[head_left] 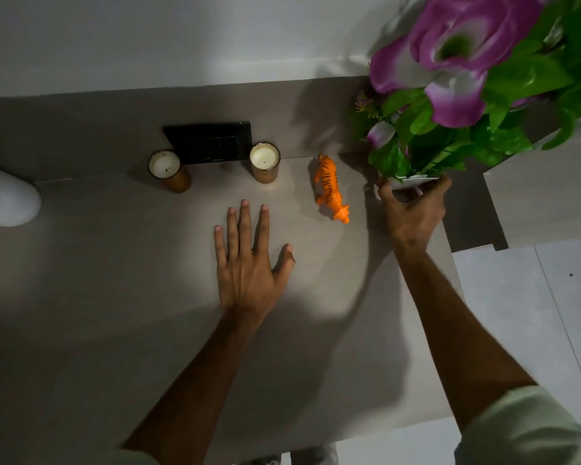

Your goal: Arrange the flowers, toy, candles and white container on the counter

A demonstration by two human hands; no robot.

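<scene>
Your left hand [249,263] lay flat on the counter [114,297] near centre, palm down, fingers spread and straight — holding nothing. Your right hand [413,213] was at about 3 o'clock from it, fingers and thumb wrapped round the white pot [413,181] of the flowers [457,68]; the purple blooms & green leaves filled the frame at 1–2 o'clock. Couldn't tell if the pot's base sat on the counter or hung just above it, since your hand hid it.

The orange tiger toy [332,189] lay between your hands, at roughly 1 o'clock from the left one, head pointing toward you, touching neither hand. Two candles in amber glass stood toward the back wall: one candle [265,161] at 12 o'clock from your left hand, the other candle [169,170] at approx 11, well apart. Between and behind them sat a black switch plate [212,142] on the wall. The white container [7,199] was at 9–10 o'clock, at the frame's left edge — only partly in view.
</scene>
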